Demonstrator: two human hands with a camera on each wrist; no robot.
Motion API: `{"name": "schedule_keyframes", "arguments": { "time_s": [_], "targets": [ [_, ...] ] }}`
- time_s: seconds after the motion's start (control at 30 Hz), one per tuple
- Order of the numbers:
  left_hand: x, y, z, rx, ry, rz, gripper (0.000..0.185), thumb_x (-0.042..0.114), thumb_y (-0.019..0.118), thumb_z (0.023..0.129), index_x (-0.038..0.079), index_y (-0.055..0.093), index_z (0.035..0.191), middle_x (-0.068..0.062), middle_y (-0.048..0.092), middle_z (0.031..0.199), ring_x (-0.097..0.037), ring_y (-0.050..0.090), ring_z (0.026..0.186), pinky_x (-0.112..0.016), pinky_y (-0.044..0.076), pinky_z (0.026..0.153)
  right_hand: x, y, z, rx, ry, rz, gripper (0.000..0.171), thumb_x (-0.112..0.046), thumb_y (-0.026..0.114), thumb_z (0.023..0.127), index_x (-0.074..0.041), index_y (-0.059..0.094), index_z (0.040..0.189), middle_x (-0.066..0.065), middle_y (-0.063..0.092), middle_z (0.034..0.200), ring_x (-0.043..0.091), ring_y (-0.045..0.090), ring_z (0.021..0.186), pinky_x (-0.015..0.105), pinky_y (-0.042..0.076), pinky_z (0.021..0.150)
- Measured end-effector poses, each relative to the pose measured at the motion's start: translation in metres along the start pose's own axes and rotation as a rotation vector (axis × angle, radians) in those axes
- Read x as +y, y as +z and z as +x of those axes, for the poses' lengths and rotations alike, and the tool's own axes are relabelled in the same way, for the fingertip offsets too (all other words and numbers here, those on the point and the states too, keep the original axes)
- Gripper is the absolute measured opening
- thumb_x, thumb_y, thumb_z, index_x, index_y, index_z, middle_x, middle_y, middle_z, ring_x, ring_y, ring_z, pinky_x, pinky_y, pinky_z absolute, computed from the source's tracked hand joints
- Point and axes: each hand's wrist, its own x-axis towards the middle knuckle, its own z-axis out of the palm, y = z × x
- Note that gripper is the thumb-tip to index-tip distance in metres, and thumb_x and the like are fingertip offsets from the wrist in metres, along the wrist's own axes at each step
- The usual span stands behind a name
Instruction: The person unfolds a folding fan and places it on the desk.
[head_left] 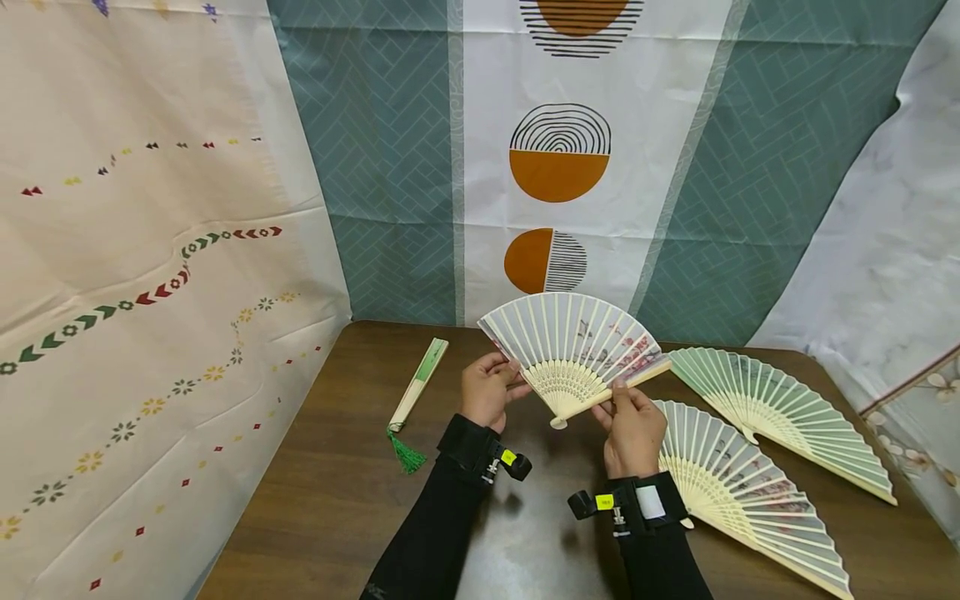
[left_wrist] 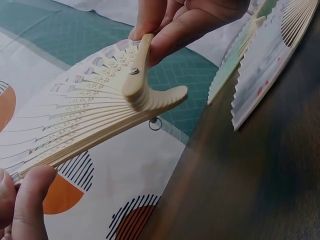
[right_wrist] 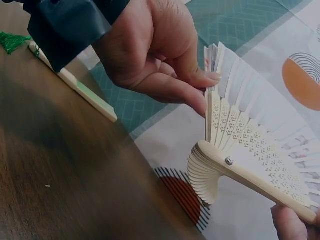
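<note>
A white folding fan [head_left: 558, 333] with pink flowers and pale pierced ribs is spread between both hands, above the table. My left hand [head_left: 487, 392] pinches its left edge between thumb and fingers. On the right, my right hand [head_left: 632, 429] pinches the outer stick. The right wrist view shows a few ribs stacked together at the left hand's pinch, and the metal pivot pin [right_wrist: 229, 160] near the rounded base. In the left wrist view, the fan's pale ribs [left_wrist: 90, 117] spread from that base, the right hand above and the left thumb at lower left.
An open white fan [head_left: 738, 492] lies beside the right forearm, with an open green fan [head_left: 795, 408] behind it. Left of the left hand lies a folded green fan [head_left: 418, 385] with a green tassel [head_left: 407, 454]. Patterned cloths hang around the brown table [head_left: 315, 467].
</note>
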Motion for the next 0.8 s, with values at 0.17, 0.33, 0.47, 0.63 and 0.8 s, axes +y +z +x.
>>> {"name": "schedule_keyframes", "arguments": {
  "time_s": [0.17, 0.33, 0.47, 0.63, 0.8],
  "targets": [
    [-0.0008, 0.0008, -0.0006, 0.017, 0.001, -0.018, 0.014, -0.011, 0.066, 0.109, -0.017, 0.07, 0.121, -0.001, 0.064, 0.084, -0.014, 0.064, 0.078, -0.023, 0.07, 0.064, 0.0012, -0.0004, -0.001, 0.015, 0.0, 0.019, 0.024, -0.018, 0.064, 0.118, 0.003, 0.068, 0.108, -0.001, 0.067, 0.098, 0.002, 0.076, 0.078, 0.019, 0.07, 0.072],
    [-0.0021, 0.0013, -0.0013, 0.033, 0.009, -0.036, 0.01, -0.011, 0.066, 0.109, -0.015, 0.071, 0.116, -0.002, 0.065, 0.084, -0.016, 0.065, 0.079, -0.024, 0.07, 0.064, 0.0025, -0.0004, -0.0013, 0.041, 0.008, 0.046, 0.024, -0.021, 0.065, 0.117, -0.004, 0.07, 0.1, 0.001, 0.065, 0.098, 0.004, 0.074, 0.078, 0.02, 0.071, 0.073],
    [-0.0031, 0.0025, -0.0002, 0.054, 0.009, -0.069, 0.01, -0.01, 0.065, 0.109, -0.014, 0.072, 0.116, -0.002, 0.066, 0.084, -0.017, 0.065, 0.08, -0.023, 0.07, 0.064, 0.0035, 0.0005, -0.0004, 0.055, 0.001, 0.099, 0.026, -0.02, 0.065, 0.117, -0.005, 0.07, 0.096, 0.001, 0.064, 0.094, 0.006, 0.07, 0.076, 0.022, 0.071, 0.072],
    [-0.0042, 0.0044, 0.0018, 0.081, 0.006, -0.118, 0.011, -0.01, 0.065, 0.11, -0.017, 0.069, 0.117, -0.002, 0.064, 0.082, -0.015, 0.064, 0.077, -0.023, 0.069, 0.063, 0.0034, 0.001, 0.0003, 0.063, 0.004, 0.169, 0.026, -0.018, 0.066, 0.116, -0.003, 0.07, 0.095, -0.001, 0.069, 0.092, 0.006, 0.075, 0.076, 0.021, 0.071, 0.07],
    [-0.0053, 0.0061, 0.0024, 0.098, 0.007, -0.147, 0.016, -0.01, 0.063, 0.111, -0.021, 0.067, 0.122, -0.001, 0.064, 0.081, -0.012, 0.065, 0.074, -0.022, 0.069, 0.063, 0.0026, 0.0016, 0.0005, 0.069, 0.014, 0.203, 0.023, -0.017, 0.065, 0.116, -0.003, 0.073, 0.099, -0.001, 0.073, 0.089, 0.007, 0.079, 0.079, 0.021, 0.071, 0.071]
  ]
}}
